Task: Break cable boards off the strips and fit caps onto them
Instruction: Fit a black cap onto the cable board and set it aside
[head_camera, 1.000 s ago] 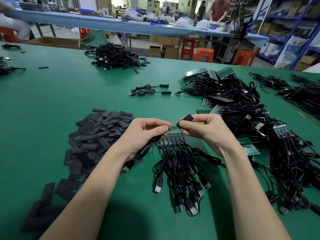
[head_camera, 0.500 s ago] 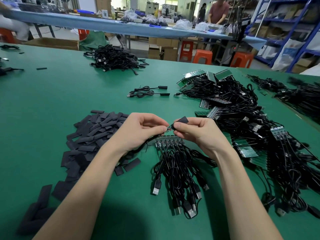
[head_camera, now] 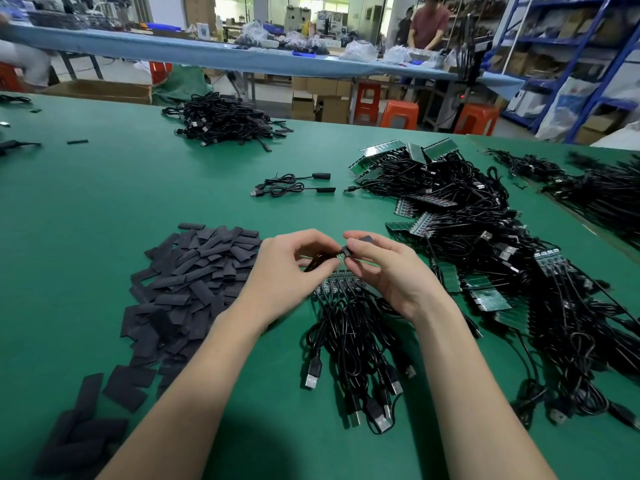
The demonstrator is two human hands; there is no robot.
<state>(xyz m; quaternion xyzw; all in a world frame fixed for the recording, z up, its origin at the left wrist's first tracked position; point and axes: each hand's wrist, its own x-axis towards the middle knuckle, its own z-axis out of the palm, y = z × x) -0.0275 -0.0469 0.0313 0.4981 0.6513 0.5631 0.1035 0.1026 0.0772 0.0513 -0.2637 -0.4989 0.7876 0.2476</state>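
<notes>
Both hands were held close together above the green worktop (head_camera: pixel 86 209), just over a strip of boards (head_camera: pixel 341 282). A small cable board (head_camera: pixel 340 257) was pinched by the curled fingers of the left hand (head_camera: pixel 287 275), and its black cable (head_camera: pixel 313 265) was seen under the palm. A black cap (head_camera: pixel 360 242) was pinched between thumb and fingers of the right hand (head_camera: pixel 384 271), and its open end was placed against the tip of the board. How far the board was inside the cap could not be told. The strip was lying on the worktop with its cables and USB plugs (head_camera: pixel 353 368) spread toward the person. A heap of loose caps (head_camera: pixel 194 282) was lying to the left of the hands, and a large pile of more strips with cables (head_camera: pixel 485 244) to the right. Two finished cables (head_camera: pixel 294 185) were placed further back, near the middle.
</notes>
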